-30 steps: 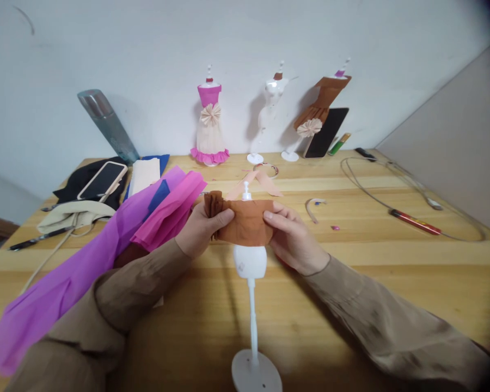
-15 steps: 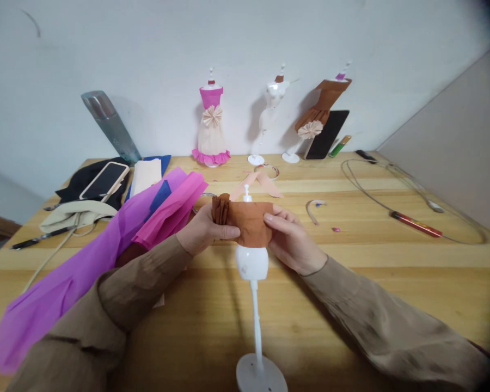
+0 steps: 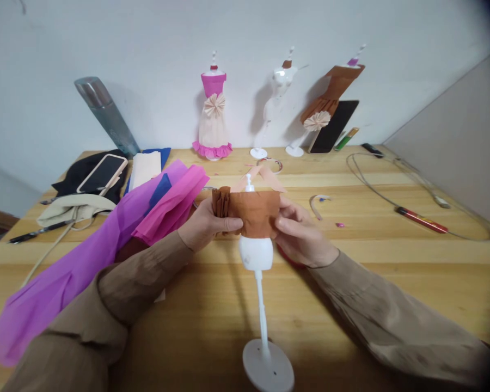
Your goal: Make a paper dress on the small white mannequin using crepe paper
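Note:
A strip of brown crepe paper (image 3: 255,214) lies across the front of a small white mannequin (image 3: 256,253), covering its torso. The mannequin is slightly tilted, with its stand and round base (image 3: 268,366) below. My left hand (image 3: 206,222) is closed on the strip's left end, thumb in front, beside a gathered, pleated bunch of the same paper (image 3: 221,202). At the strip's right edge my right hand (image 3: 300,231) pinches the paper between thumb and fingers. Some fingertips of both hands are hidden behind the paper.
Along the wall stand a pink-and-cream dressed mannequin (image 3: 213,109), a bare one (image 3: 281,81) and a brown-dressed one (image 3: 335,90). Purple crepe paper (image 3: 77,272) lies under my left forearm. A phone (image 3: 103,173), a spray can (image 3: 106,114) and a red-handled corded tool (image 3: 420,219) surround the work.
My right hand has shifted slightly right with the strip's edge, and the paper looks more spread out. My left hand keeps its hold. The whole view has tilted a little.

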{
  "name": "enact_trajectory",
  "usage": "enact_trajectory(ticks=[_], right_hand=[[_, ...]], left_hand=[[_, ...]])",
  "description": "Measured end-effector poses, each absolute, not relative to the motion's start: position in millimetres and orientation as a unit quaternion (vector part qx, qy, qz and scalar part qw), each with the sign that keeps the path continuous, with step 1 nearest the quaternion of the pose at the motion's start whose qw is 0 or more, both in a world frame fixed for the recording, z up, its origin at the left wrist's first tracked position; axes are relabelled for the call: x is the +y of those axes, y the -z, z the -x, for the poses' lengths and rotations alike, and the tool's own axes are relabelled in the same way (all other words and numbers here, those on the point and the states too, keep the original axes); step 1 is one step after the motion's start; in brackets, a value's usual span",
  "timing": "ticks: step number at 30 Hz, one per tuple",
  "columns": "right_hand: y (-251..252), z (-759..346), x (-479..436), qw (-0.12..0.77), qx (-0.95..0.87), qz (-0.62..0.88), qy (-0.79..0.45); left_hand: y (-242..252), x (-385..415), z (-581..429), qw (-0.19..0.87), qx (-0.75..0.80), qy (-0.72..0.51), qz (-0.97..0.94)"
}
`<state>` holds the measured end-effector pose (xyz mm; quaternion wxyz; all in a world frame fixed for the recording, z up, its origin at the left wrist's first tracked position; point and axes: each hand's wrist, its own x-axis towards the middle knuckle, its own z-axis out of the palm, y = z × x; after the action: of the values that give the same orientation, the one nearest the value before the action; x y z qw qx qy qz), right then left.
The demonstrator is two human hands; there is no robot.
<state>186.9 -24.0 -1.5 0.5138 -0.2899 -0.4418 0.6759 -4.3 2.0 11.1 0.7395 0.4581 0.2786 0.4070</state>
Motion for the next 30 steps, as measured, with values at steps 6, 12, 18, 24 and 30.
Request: enact_trajectory(ticks=[6,12,18,24,30], right_hand=[[6.4,-187.0,-22.9,0.534,-0.446,0.319,-0.644],[8.0,-186.5,-23.0,0.545,-0.452,0.307,-0.636],[6.1,-187.7,-23.5,0.532,-0.456,0.315,-0.640],[8.6,-189.8,-25.0,0.522,-0.491,0.315,-0.622],[6.2,-182.9,-28.6,0.552,-0.485,0.354,-0.578]], left_hand=[[-11.6,1.5,2.7,0.731,0.277,-0.422,-0.458],[-13.0,-0.5,3.0,0.722,0.288,-0.407,-0.480],[-10.2,-2.5,1.8,0.710,0.306,-0.410,-0.485],[-8.7,-3.6,-0.8,0.708,0.331,-0.422,-0.459],[-6.9,-7.7,-3.2,0.689,0.328,-0.449,-0.465]])
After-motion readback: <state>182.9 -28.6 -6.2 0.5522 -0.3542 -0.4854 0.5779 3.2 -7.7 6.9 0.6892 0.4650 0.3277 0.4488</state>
